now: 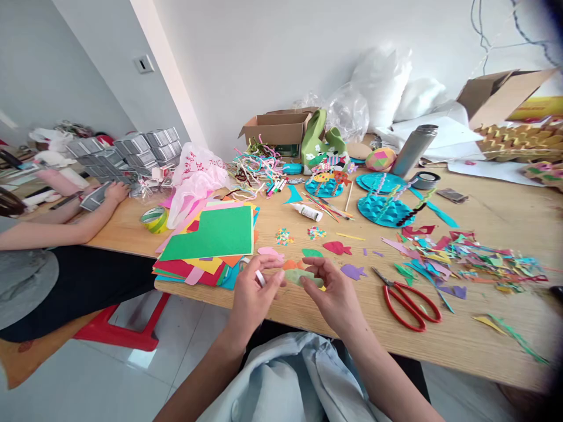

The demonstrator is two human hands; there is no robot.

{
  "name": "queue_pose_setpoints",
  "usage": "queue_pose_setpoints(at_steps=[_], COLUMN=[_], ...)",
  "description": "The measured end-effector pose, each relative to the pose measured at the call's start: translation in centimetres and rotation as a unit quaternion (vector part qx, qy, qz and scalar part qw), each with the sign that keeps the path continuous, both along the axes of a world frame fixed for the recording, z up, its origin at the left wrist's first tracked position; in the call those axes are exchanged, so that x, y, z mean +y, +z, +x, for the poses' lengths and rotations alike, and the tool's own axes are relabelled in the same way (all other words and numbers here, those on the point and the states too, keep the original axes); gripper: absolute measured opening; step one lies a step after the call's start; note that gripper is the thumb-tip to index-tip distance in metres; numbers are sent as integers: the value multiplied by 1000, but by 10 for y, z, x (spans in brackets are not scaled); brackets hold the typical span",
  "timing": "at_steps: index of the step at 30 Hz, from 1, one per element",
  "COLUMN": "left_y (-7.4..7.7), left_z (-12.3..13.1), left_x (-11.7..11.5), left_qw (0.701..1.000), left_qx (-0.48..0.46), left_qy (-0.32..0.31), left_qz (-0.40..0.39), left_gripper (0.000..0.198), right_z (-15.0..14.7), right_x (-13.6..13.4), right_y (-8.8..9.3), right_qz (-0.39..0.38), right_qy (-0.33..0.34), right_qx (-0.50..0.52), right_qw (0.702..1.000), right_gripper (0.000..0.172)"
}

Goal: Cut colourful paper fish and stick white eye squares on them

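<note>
My right hand [336, 293] pinches a light green paper fish [294, 275] between thumb and fingers, just above the table's front edge. My left hand [254, 296] has its fingers bent around a slim white pen-like stick [260, 278], most of it hidden. The left fingertips are close to the fish's left end; I cannot tell whether they touch it. Beyond my hands lie a pink paper fish [270, 253], a green one [312, 252], a red one [337, 248] and a purple one [353, 271]. An orange paper piece [290, 265] is partly covered.
Red-handled scissors [413, 305] lie right of my hands, near paper scraps [466, 258]. Coloured sheets [220, 231] are stacked at left. Behind are a glue bottle [307, 211], blue decorated discs [385, 211] and a flask [414, 151]. Another person's arm [74, 225] rests far left.
</note>
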State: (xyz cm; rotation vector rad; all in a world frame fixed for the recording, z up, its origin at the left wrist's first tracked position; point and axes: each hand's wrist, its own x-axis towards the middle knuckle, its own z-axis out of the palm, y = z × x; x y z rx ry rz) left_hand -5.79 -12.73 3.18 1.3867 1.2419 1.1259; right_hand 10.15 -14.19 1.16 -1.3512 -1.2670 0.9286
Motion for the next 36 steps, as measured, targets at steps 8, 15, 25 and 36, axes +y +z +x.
queue_pose_setpoints(at_steps=[8, 15, 25, 36], left_y=[4, -3, 2, -2], left_z=[-35, -40, -30, 0], left_x=[2, -2, -11, -30], left_qw=[997, 994, 994, 970], left_qx=[26, 78, 63, 24], left_qy=[52, 53, 37, -221], left_qz=[55, 60, 80, 101], left_gripper=[33, 34, 51, 61], right_z=[-22, -21, 6, 75], right_x=[24, 9, -37, -71], right_y=[-24, -17, -16, 32], right_qz=[-68, 153, 99, 41], right_qy=[53, 41, 196, 131], right_qx=[-57, -322, -473, -298], right_qw=[995, 933, 853, 945], right_gripper=[27, 30, 36, 15])
